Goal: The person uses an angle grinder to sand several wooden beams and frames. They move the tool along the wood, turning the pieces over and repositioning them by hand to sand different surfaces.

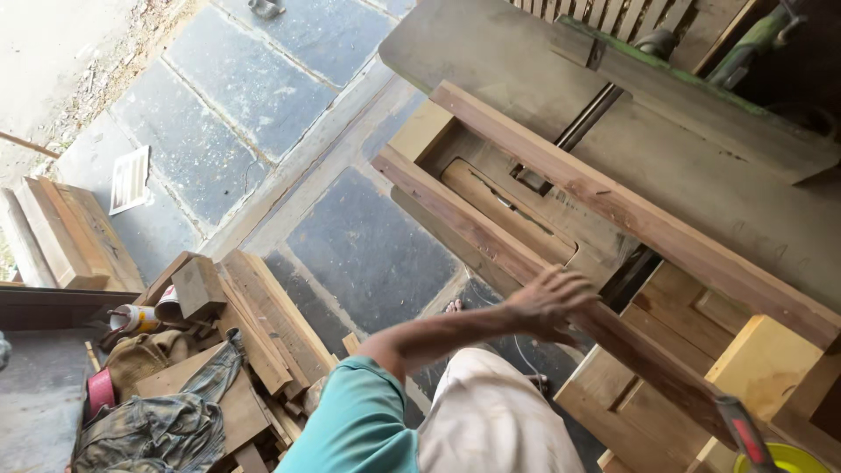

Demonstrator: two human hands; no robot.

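My left hand (547, 302) reaches out from a teal sleeve, its fingers spread and lying on a long reddish-brown plank (491, 236). The plank runs diagonally from the upper left to the lower right. A second, similar long plank (631, 210) lies parallel above it, against a grey woodworking machine table (701, 184). Between the two planks sits a wooden frame piece with a curved cut-out (504, 206). The hand is slightly blurred. My right hand is out of view.
A red and grey tool handle (743, 431) and a yellow-green round object (784, 457) show at the bottom right beside pale wood blocks (762, 355). Scrap boards (263, 320), crumpled cloth (166, 420) and cans (131, 317) are piled at lower left. Stacked boards (61, 232) lie on dark floor slabs (236, 88).
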